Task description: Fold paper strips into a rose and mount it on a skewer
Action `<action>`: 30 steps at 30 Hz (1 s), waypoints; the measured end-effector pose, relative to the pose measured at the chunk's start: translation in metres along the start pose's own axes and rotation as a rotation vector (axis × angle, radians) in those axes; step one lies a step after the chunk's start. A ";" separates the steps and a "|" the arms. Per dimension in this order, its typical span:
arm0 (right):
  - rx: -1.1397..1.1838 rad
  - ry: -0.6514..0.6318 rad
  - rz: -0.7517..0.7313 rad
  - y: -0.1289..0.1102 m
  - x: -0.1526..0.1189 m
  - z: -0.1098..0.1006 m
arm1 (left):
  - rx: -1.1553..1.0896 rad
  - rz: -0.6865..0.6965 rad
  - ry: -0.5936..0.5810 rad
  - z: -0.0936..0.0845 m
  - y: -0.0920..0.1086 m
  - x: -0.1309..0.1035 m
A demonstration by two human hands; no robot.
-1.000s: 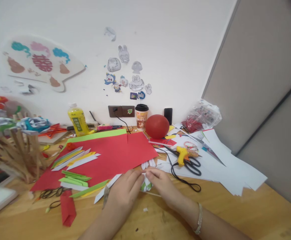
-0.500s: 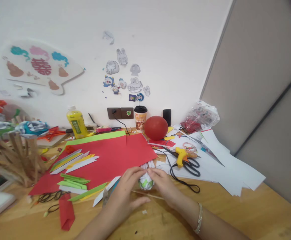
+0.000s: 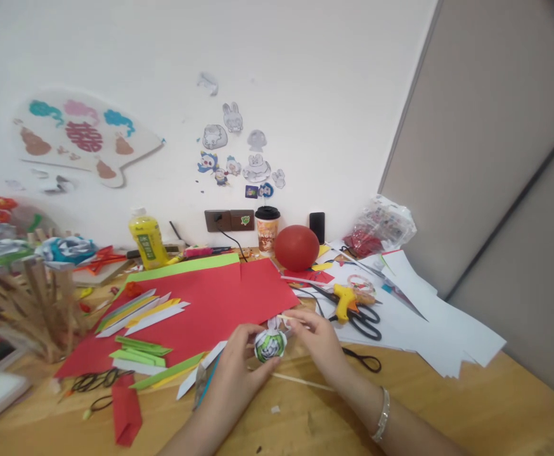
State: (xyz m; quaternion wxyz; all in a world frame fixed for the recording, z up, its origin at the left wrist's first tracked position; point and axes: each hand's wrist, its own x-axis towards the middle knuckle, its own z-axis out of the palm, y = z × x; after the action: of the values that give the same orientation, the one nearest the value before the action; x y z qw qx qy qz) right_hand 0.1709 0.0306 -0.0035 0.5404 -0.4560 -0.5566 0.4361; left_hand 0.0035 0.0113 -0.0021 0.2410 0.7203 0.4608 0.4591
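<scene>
A small round green and white paper piece (image 3: pixel 270 345) sits between the thumb and fingers of my left hand (image 3: pixel 241 364), which is closed on it from the left. Its top is a white twisted tuft. My right hand (image 3: pixel 319 337) is pinched around a thin pale stick (image 3: pixel 292 318) beside that tuft; the stick's far end is hidden by the fingers. Another thin stick (image 3: pixel 303 381) lies on the wooden table (image 3: pixel 353 418) below my hands.
Red paper (image 3: pixel 224 291) with folded strips lies left. A yellow glue gun (image 3: pixel 343 301), black-handled scissors (image 3: pixel 366 322) and white sheets (image 3: pixel 448 329) lie right. Behind are a red balloon (image 3: pixel 296 248), lidded cup (image 3: pixel 267 231) and yellow bottle (image 3: pixel 148 240).
The paper piece has tilted to show its round green and white face. My left thumb has come onto it, and my right hand has moved slightly right with a thin stick now visible in it.
</scene>
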 end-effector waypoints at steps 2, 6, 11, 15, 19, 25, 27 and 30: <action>-0.103 -0.042 -0.115 -0.002 -0.002 0.000 | -0.050 -0.022 -0.003 0.002 -0.004 -0.001; -0.324 -0.153 -0.283 -0.003 -0.005 0.000 | -0.048 -0.014 -0.004 0.004 -0.007 -0.002; -0.451 -0.192 -0.418 -0.001 -0.005 -0.001 | 0.042 -0.023 -0.065 0.006 -0.007 -0.005; -0.554 -0.219 -0.529 0.000 -0.006 -0.001 | 0.098 -0.047 -0.110 0.006 -0.006 -0.006; -0.616 -0.211 -0.568 0.002 -0.008 0.002 | 0.126 -0.044 -0.130 -0.002 0.002 -0.001; -0.614 -0.259 -0.532 0.003 -0.009 0.011 | 0.010 -0.163 -0.225 -0.015 0.007 0.013; -0.599 -0.237 -0.468 0.004 -0.009 0.013 | -0.004 -0.247 -0.296 -0.017 0.003 0.014; -0.558 -0.188 -0.337 0.005 -0.010 0.015 | -0.049 -0.266 -0.352 -0.017 -0.003 0.015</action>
State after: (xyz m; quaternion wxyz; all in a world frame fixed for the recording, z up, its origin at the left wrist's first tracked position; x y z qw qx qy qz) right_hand 0.1563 0.0218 -0.0112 0.4054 -0.4456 -0.7696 0.2115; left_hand -0.0106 0.0245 0.0093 0.3936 0.7162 0.4912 0.3015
